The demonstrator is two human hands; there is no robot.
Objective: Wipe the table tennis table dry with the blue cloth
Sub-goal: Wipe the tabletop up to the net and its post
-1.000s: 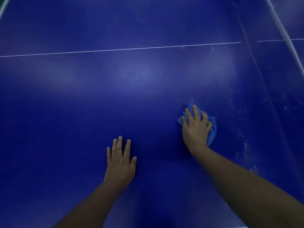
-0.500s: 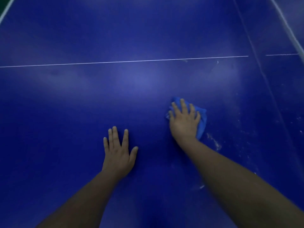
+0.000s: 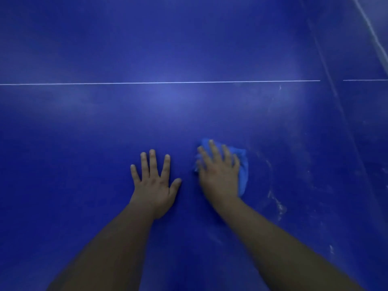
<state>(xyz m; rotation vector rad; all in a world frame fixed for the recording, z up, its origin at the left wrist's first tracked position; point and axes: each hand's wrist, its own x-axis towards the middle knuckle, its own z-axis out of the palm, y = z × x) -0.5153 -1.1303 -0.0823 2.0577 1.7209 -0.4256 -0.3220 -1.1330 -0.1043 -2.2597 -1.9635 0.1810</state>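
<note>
Since a second ago my right hand (image 3: 218, 173) has swept the blue cloth (image 3: 243, 171) in towards my left hand (image 3: 154, 185), and the two now sit much closer together. The left hand has stayed planted where it was. The view has tipped too, so the white line (image 3: 159, 82) beyond the fingertips sits lower in the picture. Pale wet streaks (image 3: 277, 202) now lie out to the right of the right hand, where the cloth was earlier.

The right hand is smeared by motion. Its fingers look straight and slightly spread, pressing flat on the cloth, not curled round it. I cannot make out its thumb. Most of the cloth is hidden under the palm, and only its far edge past the fingertips and a strip along the outer side show. Both forearms are cut off by the lower edge.

The left hand lies flat on the table tennis table (image 3: 84, 133), fingers splayed wide, holding nothing. Further right of the right hand a dark seam (image 3: 327, 70) runs away from me and interrupts the white line. Beyond it a pale edge stripe (image 3: 369, 28) slants across the far corner. Soft glare patches sit on the surface ahead of both hands.
</note>
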